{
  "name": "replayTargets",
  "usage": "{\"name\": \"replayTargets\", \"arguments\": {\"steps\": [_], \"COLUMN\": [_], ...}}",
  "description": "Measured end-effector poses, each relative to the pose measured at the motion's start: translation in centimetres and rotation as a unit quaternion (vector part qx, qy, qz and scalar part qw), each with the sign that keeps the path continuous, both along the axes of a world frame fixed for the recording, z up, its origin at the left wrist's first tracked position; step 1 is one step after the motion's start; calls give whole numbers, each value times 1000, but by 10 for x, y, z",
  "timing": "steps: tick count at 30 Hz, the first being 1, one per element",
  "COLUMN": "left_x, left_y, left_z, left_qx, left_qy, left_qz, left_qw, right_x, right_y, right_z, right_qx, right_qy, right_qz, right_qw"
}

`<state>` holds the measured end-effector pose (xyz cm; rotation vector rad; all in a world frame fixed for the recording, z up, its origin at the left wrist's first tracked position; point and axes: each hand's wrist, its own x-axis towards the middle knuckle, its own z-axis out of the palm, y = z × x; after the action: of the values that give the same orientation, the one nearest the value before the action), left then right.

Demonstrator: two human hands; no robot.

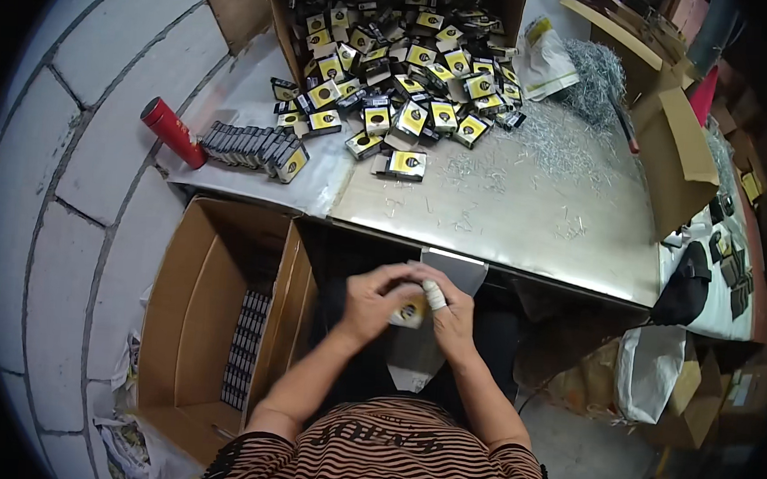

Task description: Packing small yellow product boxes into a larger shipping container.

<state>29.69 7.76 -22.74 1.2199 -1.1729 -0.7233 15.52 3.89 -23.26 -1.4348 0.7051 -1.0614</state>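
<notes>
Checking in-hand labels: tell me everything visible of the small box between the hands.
The small box is blurred. Its visible face looks pale and yellow with a dark mark near the middle; the material looks like thin card. It sits between the left hand and right hand, in front of the bench's near edge, with a metal plate behind it in view. Fingers partly cover its top. Which hand bears it, and whether its flaps are shut, I can't tell.

Dark lettering crosses the striped shirt. Round dark emblems mark the yellow labels of the small cartons on the counter, their print too small to read. The held carton's print is blurred.
</notes>
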Motion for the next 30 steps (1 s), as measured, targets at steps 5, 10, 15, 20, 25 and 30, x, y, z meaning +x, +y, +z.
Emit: {"name": "replayTargets", "arguments": {"steps": [5, 10, 15, 20, 25, 30], "left_x": [137, 144, 145, 129, 77, 31], "left_y": [-112, -210, -246, -191, -67, 26], "left_z": [22, 6, -5, 31, 13, -112], "left_qx": [59, 184, 179, 60, 107, 269], "left_qy": [-577, -563, -557, -220, 195, 226], "left_qz": [210, 50, 19, 10, -39, -85], "left_qw": [787, 804, 811, 974, 974, 932], "right_x": [9, 22, -53, -90, -152, -52], "right_y": [-63, -157, -236, -185, -187, -155], "right_z": [-2, -36, -42, -8, -41, -25], "right_qx": [-257, -402, -285, -193, -134, -247], "right_qy": [301, 501, 557, 441, 367, 460], "right_qz": [-115, -70, -159, -72, -280, -134], "right_qw": [911, 763, 763, 874, 877, 842]}}
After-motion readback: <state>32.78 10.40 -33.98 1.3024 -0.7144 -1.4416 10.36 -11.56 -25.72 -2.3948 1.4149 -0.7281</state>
